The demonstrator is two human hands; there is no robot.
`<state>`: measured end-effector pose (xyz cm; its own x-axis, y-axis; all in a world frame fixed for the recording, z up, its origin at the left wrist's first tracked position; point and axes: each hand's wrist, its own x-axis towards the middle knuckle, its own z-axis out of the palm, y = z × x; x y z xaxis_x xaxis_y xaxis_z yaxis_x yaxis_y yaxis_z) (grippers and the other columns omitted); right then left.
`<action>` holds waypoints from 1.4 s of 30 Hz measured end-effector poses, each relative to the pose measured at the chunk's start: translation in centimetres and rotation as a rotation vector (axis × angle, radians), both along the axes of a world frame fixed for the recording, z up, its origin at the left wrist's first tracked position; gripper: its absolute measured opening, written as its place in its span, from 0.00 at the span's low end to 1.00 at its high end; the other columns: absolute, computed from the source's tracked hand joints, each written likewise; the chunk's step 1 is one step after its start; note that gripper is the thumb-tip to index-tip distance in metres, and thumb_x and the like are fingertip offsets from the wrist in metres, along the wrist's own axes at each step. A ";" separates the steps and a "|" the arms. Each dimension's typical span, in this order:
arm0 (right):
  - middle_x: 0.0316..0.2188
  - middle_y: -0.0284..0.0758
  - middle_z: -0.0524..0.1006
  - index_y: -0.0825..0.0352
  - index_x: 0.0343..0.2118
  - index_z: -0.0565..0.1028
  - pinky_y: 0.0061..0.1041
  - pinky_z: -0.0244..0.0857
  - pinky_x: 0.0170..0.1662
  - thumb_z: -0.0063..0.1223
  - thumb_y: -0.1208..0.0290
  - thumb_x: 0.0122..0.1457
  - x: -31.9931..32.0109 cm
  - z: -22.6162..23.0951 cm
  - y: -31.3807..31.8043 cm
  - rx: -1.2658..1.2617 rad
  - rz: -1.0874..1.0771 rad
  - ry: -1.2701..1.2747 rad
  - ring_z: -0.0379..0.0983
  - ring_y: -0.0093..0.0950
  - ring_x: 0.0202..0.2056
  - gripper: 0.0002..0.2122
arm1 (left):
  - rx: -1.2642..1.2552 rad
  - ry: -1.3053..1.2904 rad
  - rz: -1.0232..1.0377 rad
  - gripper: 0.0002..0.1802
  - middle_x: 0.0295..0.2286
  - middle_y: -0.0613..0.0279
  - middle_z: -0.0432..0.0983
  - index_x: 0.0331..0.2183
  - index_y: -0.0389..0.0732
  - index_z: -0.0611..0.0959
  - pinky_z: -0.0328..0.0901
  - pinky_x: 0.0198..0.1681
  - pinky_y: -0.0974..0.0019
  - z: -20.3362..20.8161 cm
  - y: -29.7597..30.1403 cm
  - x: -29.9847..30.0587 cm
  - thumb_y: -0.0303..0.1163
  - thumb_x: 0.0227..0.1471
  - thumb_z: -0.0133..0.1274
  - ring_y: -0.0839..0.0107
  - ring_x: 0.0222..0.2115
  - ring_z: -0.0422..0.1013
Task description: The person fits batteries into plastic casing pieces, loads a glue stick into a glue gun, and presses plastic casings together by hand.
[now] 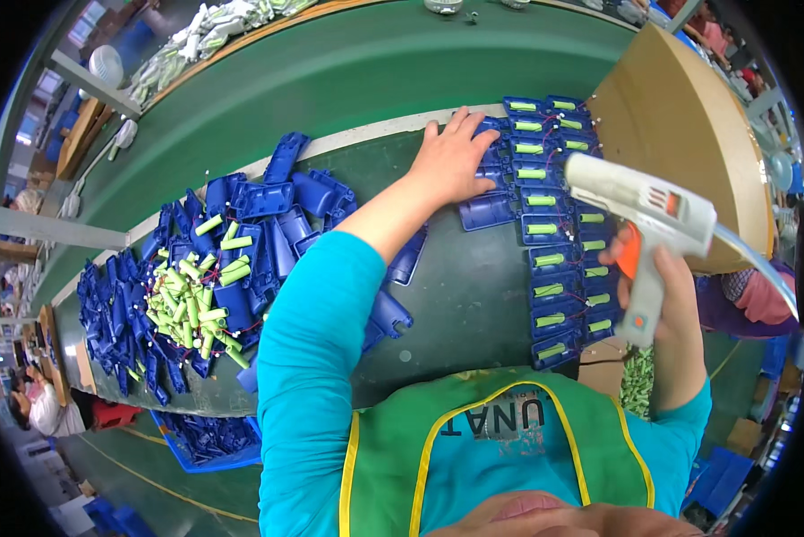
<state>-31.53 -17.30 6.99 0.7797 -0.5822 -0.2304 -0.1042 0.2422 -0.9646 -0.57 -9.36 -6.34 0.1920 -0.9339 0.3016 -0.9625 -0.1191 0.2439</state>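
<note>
Blue casings lie heaped left with loose green cells. Left hand, fingers spread over casings beside filled columns: sideways shove could skew them. Right hand, wrapped around glue gun above columns: low dip could dislodge cells.

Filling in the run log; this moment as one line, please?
left hand: spread at blue casings | right hand: gripping glue gun | worktable: cell-filled casings right, loose green cells and casings left

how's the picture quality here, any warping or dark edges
Head view: fisheye warping, the pale strip behind the dark green work surface bowing; black corners round the image; the glue gun in the right hand brightly lit.
</note>
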 end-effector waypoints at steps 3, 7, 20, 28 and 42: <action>0.38 0.43 0.74 0.75 0.50 0.66 0.20 0.72 0.21 0.48 0.53 0.62 -3.5 0.8 2.2 0.039 -0.104 -0.031 0.75 0.35 0.44 0.26 | 0.140 0.033 -0.006 0.43 0.63 0.53 0.52 0.59 0.55 0.68 0.47 0.63 0.38 -1.4 -1.0 0.5 0.52 0.42 0.64 0.53 0.66 0.46; 0.38 0.43 0.73 0.75 0.50 0.66 0.20 0.72 0.20 0.49 0.52 0.61 -8.3 0.6 4.4 0.113 -0.238 -0.035 0.75 0.37 0.44 0.27 | 0.219 0.022 0.037 0.38 0.62 0.52 0.55 0.61 0.57 0.65 0.48 0.61 0.35 -2.6 -1.0 0.3 0.52 0.51 0.56 0.54 0.65 0.48; 0.41 0.44 0.71 0.72 0.52 0.64 0.23 0.73 0.24 0.44 0.52 0.63 -6.5 -3.2 9.6 0.524 -0.187 -0.387 0.71 0.40 0.50 0.25 | 0.189 -0.012 0.334 0.34 0.60 0.51 0.60 0.60 0.54 0.67 0.55 0.58 0.41 -2.8 -0.5 -1.7 0.48 0.54 0.54 0.54 0.62 0.56; 0.42 0.40 0.71 0.68 0.51 0.65 0.21 0.71 0.23 0.41 0.54 0.66 -1.9 -2.0 8.3 0.431 -0.206 -0.443 0.71 0.36 0.49 0.21 | 0.050 0.127 0.194 0.35 0.60 0.52 0.61 0.57 0.52 0.72 0.53 0.58 0.39 -1.8 1.4 -1.6 0.49 0.47 0.60 0.53 0.63 0.52; 0.43 0.38 0.74 0.70 0.50 0.67 0.20 0.72 0.27 0.39 0.57 0.67 2.9 0.5 2.4 0.254 -0.176 -0.464 0.72 0.33 0.50 0.20 | 0.298 -0.002 -0.027 0.40 0.64 0.50 0.49 0.60 0.59 0.68 0.45 0.60 0.29 -1.9 3.1 -2.2 0.59 0.47 0.57 0.47 0.65 0.45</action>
<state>-28.60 -14.90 7.45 0.7290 -0.6836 -0.0361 0.3803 0.4483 -0.8089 -2.80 -6.26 -8.24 0.1653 -0.9861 0.0134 -0.9666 -0.1593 0.2006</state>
